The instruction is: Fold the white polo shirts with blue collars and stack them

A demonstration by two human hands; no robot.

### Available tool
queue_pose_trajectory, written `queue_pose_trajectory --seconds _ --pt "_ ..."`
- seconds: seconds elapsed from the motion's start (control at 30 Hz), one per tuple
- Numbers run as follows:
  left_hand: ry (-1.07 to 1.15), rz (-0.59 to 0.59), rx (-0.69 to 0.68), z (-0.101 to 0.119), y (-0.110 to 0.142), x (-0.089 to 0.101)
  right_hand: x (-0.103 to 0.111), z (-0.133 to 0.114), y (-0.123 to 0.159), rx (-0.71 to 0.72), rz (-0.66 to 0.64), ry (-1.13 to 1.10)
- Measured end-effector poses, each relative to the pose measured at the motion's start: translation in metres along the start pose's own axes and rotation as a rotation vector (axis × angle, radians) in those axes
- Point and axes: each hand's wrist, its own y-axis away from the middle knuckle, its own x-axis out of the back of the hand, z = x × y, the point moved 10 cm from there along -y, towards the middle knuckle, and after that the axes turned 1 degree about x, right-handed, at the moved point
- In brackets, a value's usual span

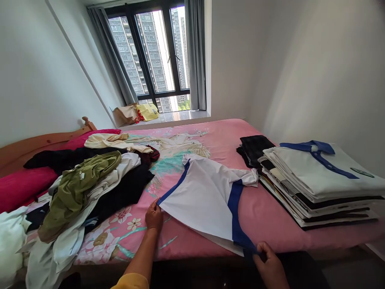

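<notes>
A white shirt (201, 196) with blue side bands lies spread on the bed in front of me, its hem toward me. My left hand (154, 216) pinches the hem's left corner, where a blue band ends. Lower right, my right hand (267, 263) grips the other end of the hem by its blue band, just past the bed's front edge. The hem hangs stretched between both hands. Part of the shirt's far end is bunched, with one sleeve (251, 177) out to the right.
Right of the shirt stands a stack of folded shirts (319, 172), beside folded black clothes (255, 150). A loose heap of clothes, with an olive garment (80, 188) on top, covers the left of the pink flowered bed (222, 132). Bags (147, 111) sit on the windowsill.
</notes>
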Motion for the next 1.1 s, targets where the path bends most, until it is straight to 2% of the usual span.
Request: queue_pose_trajectory --seconds 0.1,0.2,0.33,0.4,0.5,0.63,0.73,0.83,0.97,1.1 --pt "0.044 0.044 0.051 -0.008 0.000 0.007 -0.003 -0.022 -0.004 0.056 -0.036 -0.054" --pt "0.084 0.106 0.113 -0.015 -0.002 0.014 -0.011 -0.032 0.001 0.076 -0.100 -0.084" --pt "0.100 0.175 0.193 -0.020 0.012 0.024 0.003 -0.032 0.008 0.091 -0.008 -0.060" --pt "0.102 0.191 0.219 -0.023 0.031 0.029 0.018 -0.030 0.008 0.098 0.068 -0.074" --pt "0.105 0.223 0.266 -0.034 0.073 0.037 0.040 -0.024 0.003 0.094 0.113 -0.078" --pt "0.133 0.276 0.215 -0.048 0.129 0.046 0.064 -0.020 -0.001 0.098 0.149 -0.029" --pt "0.070 0.227 0.227 -0.057 0.152 0.043 0.073 -0.025 0.004 0.156 0.178 -0.025" --pt "0.072 0.146 0.238 -0.056 0.156 0.036 0.069 -0.027 0.012 0.186 0.133 -0.037" --pt "0.077 0.064 0.165 -0.036 0.148 0.031 0.061 -0.028 0.021 0.185 0.067 -0.003" --pt "-0.020 0.064 0.208 -0.039 0.144 0.039 0.064 -0.032 0.026 0.208 0.044 0.085"
